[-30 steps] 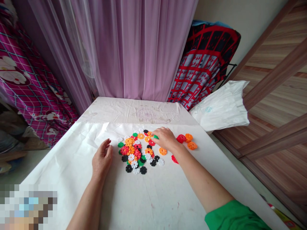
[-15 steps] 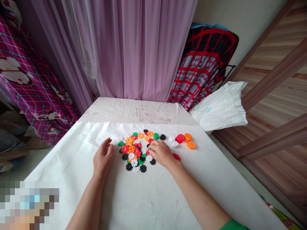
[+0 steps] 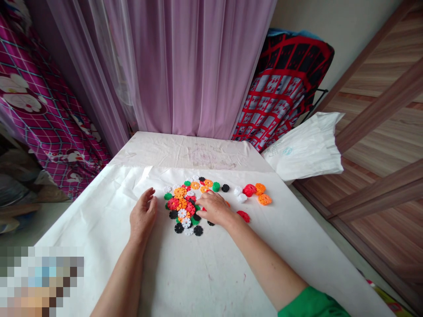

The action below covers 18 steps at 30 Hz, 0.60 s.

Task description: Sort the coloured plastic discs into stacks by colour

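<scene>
A loose pile of notched plastic snowflake discs (image 3: 181,204) in red, orange, white, green and black lies on the white table covering. My right hand (image 3: 213,208) is over the pile's right side, fingers apart and pointing left among the discs; some discs under it are hidden. On its edge just left of the pile rests my left hand (image 3: 143,214), empty, fingers loosely curved and apart from the discs. Right of the pile sit small groups: white discs (image 3: 240,194), red discs (image 3: 249,190) and orange discs (image 3: 264,200). A red piece (image 3: 243,215) lies beside my right wrist.
A green disc (image 3: 216,186) and a black disc (image 3: 225,188) lie behind my right hand. At the table's right edge hangs a white bag (image 3: 307,147). Purple curtains (image 3: 191,66) hang behind the table (image 3: 198,273), and a wooden cabinet (image 3: 380,145) stands to the right.
My right hand has shifted a little left, further over the pile. My left hand stays in nearly the same place. The camera view has moved slightly.
</scene>
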Each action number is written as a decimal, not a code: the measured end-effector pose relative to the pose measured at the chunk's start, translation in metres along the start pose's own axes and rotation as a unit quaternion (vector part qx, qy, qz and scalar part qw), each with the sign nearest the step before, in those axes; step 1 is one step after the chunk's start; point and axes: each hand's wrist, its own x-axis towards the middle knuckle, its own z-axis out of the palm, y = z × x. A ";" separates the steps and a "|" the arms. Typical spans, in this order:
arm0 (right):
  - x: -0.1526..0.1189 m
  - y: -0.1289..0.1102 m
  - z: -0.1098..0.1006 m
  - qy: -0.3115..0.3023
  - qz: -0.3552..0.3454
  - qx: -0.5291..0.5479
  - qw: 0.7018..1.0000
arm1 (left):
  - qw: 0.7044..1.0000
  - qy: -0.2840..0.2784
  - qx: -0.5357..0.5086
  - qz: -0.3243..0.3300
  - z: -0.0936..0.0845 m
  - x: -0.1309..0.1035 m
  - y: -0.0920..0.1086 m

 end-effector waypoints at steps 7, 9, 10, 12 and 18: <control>0.007 -0.007 -0.005 -0.019 0.004 -0.008 1.000 | 1.000 0.002 -0.003 0.005 0.002 0.001 -0.005; 0.007 -0.009 -0.004 -0.018 0.013 0.013 1.000 | 1.000 0.007 -0.003 0.010 0.002 0.001 -0.006; 0.007 -0.010 -0.002 -0.016 0.019 0.026 0.999 | 1.000 0.009 -0.003 0.012 0.002 0.001 -0.006; 0.006 -0.011 0.002 -0.006 0.042 0.053 0.998 | 1.000 0.008 0.000 0.011 0.001 0.001 -0.006; 0.003 0.012 -0.004 0.038 0.151 0.132 0.979 | 1.000 0.008 0.000 0.011 0.001 0.001 -0.006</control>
